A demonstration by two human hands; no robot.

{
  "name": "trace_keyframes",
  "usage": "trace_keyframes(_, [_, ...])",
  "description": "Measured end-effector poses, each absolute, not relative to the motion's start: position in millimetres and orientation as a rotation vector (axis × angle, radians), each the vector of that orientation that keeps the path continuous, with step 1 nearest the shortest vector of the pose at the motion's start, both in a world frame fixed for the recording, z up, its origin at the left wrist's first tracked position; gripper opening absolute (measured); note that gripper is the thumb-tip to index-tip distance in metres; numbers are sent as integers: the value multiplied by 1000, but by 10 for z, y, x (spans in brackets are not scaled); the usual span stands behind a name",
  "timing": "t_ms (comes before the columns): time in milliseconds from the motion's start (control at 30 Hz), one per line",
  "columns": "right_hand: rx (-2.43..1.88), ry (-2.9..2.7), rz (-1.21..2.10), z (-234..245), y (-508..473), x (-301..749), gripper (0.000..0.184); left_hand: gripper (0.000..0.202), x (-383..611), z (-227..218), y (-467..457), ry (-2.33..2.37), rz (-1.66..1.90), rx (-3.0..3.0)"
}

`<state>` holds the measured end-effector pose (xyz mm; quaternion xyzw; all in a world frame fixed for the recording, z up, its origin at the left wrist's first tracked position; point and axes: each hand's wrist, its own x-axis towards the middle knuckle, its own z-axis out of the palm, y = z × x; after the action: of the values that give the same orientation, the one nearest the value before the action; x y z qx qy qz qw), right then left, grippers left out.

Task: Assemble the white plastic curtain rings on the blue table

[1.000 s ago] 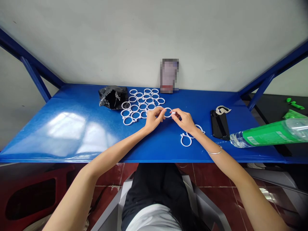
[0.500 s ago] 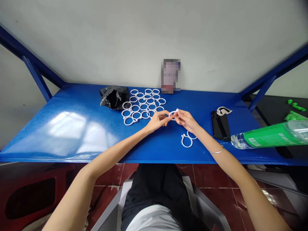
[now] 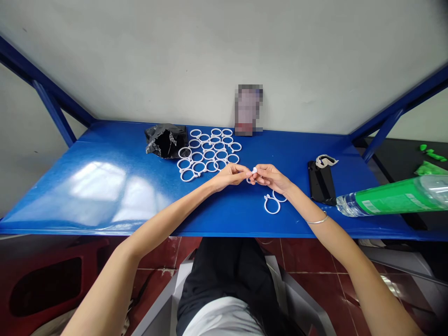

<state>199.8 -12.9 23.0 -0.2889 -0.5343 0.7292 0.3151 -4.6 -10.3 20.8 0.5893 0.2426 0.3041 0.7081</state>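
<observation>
Both hands meet over the middle of the blue table [image 3: 105, 186], pinching one white plastic ring [image 3: 252, 171] between them. My left hand [image 3: 229, 176] grips its left side with closed fingers. My right hand [image 3: 271, 177] grips its right side, thumb and fingertips pressed on a small white tab. Most of the ring is hidden by the fingers. Several white rings [image 3: 208, 151] lie in neat rows just beyond my left hand. Two loose rings [image 3: 272, 203] lie under my right wrist.
A crumpled black bag [image 3: 164, 140] sits left of the ring rows. A black phone [image 3: 320, 181] and a white clip [image 3: 325, 161] lie to the right. A green-labelled plastic bottle [image 3: 392, 196] lies on its side at the right edge. A small card [image 3: 249, 109] leans on the wall.
The hands have drawn toward me and closed tighter together; the ring, open and visible between the fingertips a second ago, is now mostly covered.
</observation>
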Motion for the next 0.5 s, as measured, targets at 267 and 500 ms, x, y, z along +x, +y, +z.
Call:
trace_keyframes(267, [-798,-1530,1864,254,-172,1967,35,52,-52,179,-57,521,661,1285])
trace_keyframes(500, [-790,-1575,1859,231,-160,1973,38,50,-56,115,-47,510,651,1283])
